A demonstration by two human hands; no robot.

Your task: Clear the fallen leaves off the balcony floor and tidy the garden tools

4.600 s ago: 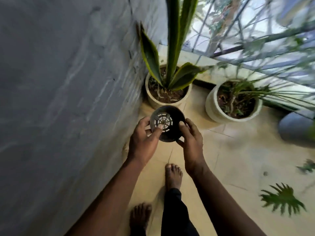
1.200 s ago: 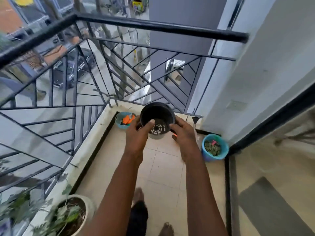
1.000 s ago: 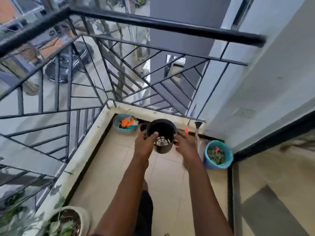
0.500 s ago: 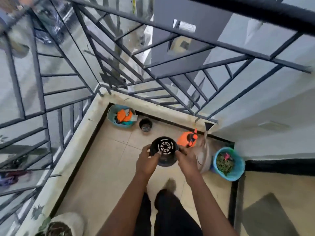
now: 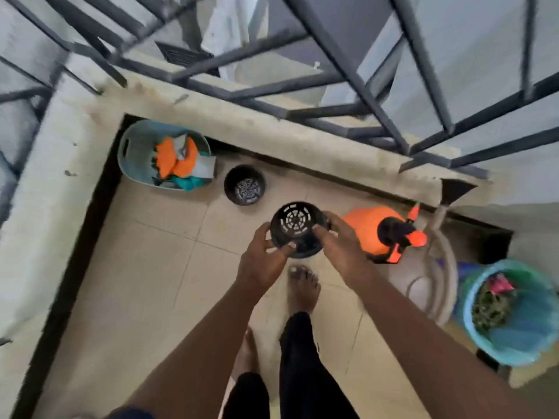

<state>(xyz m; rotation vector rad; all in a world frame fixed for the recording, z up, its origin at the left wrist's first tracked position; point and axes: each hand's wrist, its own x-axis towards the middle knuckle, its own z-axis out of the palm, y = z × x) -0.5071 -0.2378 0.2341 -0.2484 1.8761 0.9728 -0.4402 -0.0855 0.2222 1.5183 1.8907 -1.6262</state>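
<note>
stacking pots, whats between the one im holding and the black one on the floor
Only bare floor tile between held pot and floor pot, per head view.

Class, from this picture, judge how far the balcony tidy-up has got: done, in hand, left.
Done: leaves sit in the blue bucket; orange gloves are in the teal basket. In hand: left hand and right hand hold a black pot. Left: probably setting it beside the other black pot.

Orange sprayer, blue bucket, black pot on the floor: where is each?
orange sprayer (image 5: 367, 229), head view, orange tank.
blue bucket (image 5: 520, 337), head view, bare inner wall.
black pot on the floor (image 5: 247, 189), head view, slotted bottom.
</note>
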